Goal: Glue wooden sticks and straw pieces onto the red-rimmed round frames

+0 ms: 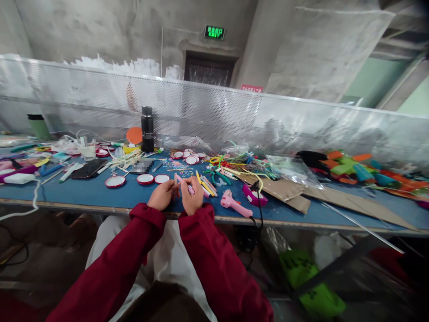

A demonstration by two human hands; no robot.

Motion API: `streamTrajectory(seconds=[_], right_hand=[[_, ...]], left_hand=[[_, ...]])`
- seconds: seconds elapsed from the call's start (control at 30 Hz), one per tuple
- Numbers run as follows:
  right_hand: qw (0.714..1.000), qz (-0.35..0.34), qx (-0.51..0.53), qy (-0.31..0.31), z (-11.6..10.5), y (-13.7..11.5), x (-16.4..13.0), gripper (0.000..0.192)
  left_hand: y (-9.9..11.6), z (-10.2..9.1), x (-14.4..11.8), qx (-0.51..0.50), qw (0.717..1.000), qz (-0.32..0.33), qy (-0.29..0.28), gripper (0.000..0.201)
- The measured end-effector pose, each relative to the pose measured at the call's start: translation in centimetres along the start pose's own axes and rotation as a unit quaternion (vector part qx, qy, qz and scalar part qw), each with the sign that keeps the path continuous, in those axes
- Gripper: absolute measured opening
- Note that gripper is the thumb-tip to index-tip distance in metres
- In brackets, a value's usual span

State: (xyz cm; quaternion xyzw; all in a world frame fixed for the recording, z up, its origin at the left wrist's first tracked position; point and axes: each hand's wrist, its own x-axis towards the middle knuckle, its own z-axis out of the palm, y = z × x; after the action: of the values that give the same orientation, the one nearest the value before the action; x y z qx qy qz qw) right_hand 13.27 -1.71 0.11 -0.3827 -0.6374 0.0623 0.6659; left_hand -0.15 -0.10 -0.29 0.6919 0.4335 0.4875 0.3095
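In the middle of the frame, the right hand point(193, 195) grasps a small pink piece point(178, 178) with bent fingers. The left hand point(162, 197) is curled just beside it; whether it also pinches the piece, I cannot tell. To the lower right of the centre lies a pink glue gun point(235, 205).

Looked dim and grey, with soft, diffuse light. Glowed vividly at the green EXIT sign point(214, 32). Caught pale glare on the perforated metal screen point(231, 105). Sank into shadow beneath the workbench point(83, 192). Left detail between left hand point(164, 195) and right hand point(193, 197) indistinct; stretched and smeared toward the edges; pixelated in patches.
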Motion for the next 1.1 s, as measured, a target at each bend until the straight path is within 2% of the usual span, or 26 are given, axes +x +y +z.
streamTrajectory(seconds=[0.17,0.83,1.1], right_hand=[[1.0,0.0,-0.009,-0.002,-0.03,-0.08,-0.05,0.017],[1.0,0.008,-0.008,0.008,0.01,-0.09,0.02,0.017],[1.0,0.005,-0.009,0.012,0.03,0.02,0.06,0.016]], left_hand=[[0.06,-0.11,-0.01,0.028,0.999,0.003,-0.023,0.027],[0.04,-0.2,-0.01,0.079,0.996,0.017,-0.03,0.031],[-0.17,-0.21,0.14,0.065,0.997,0.014,-0.03,0.031]])
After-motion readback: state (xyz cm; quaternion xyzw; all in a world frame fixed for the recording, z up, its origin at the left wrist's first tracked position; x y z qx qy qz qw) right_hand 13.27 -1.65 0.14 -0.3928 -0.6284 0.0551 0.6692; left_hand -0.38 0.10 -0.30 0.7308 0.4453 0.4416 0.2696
